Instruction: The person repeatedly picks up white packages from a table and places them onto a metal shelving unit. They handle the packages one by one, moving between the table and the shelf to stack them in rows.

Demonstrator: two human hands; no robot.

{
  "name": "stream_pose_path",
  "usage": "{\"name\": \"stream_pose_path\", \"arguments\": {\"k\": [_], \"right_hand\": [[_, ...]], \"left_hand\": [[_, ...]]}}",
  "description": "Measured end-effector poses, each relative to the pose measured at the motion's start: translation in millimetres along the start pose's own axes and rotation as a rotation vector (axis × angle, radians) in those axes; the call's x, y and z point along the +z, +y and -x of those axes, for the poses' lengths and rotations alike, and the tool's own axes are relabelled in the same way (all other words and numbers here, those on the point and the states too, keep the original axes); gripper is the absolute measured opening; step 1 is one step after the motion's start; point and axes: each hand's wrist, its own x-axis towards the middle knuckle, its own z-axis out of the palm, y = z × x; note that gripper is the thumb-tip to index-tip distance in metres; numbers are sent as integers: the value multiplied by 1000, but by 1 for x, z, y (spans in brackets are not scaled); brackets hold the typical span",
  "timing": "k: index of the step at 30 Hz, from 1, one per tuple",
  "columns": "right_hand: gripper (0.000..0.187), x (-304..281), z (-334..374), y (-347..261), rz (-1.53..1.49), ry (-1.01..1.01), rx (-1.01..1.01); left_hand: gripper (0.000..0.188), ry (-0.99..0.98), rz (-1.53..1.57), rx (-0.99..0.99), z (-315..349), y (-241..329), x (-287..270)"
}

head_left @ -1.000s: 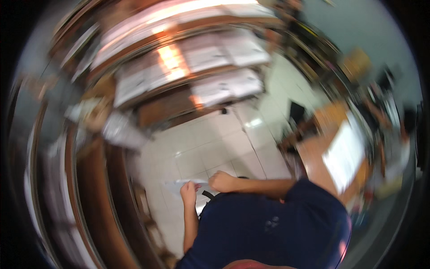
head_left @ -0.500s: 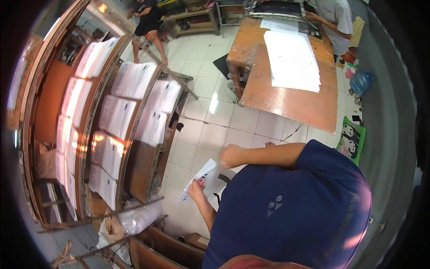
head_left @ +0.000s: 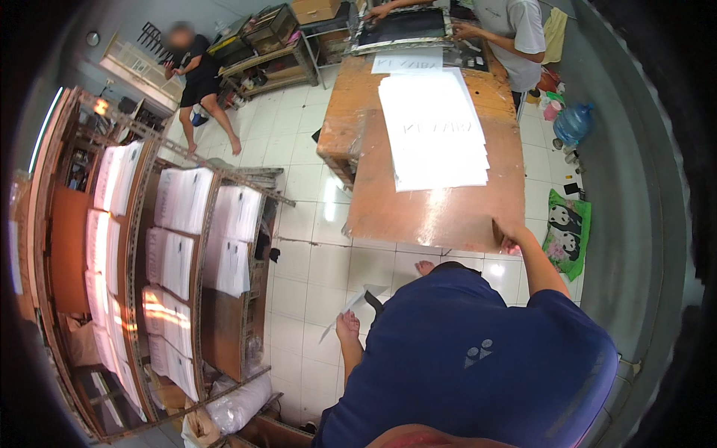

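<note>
My left hand (head_left: 348,326) is closed on a thin white paper sheet (head_left: 357,300), held low beside my body over the floor tiles. A dark strip shows beside the sheet. My right hand (head_left: 512,237) is stretched out to the near right corner of a brown board (head_left: 373,213) and grips its edge, with some fingers hidden. On the board lies an uneven stack of white printed sheets (head_left: 437,160). Another white sheet (head_left: 407,61) lies beyond the stack, close to a dark framed screen (head_left: 403,28).
A wooden table (head_left: 340,112) carries the board. A co-worker in a grey shirt (head_left: 515,33) stands at its far right; another person (head_left: 198,75) stands far left. A shelf rack (head_left: 198,299) with paper stacks fills the left. A blue water bottle (head_left: 573,123) and green panda cushion (head_left: 565,231) line the wall.
My right hand has moved from near the held sheet out to the board's right corner. My left hand keeps the sheet. The view has shifted, showing more of the far room.
</note>
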Motion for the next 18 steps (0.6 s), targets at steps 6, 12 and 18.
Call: {"name": "stream_pose_path", "arguments": {"k": [6,12,18], "right_hand": [[85,-22,-10,3,51,-301,10],[92,-33,-28,22,111,-344,-57],[89,-35,-30,23,7,-341,-13]], "left_hand": [[32,110,-198,-136,-9,-45,64],[26,-37,-107,-216,-35,-67,104],[27,-42,-80,-300,-48,-67,139]]}}
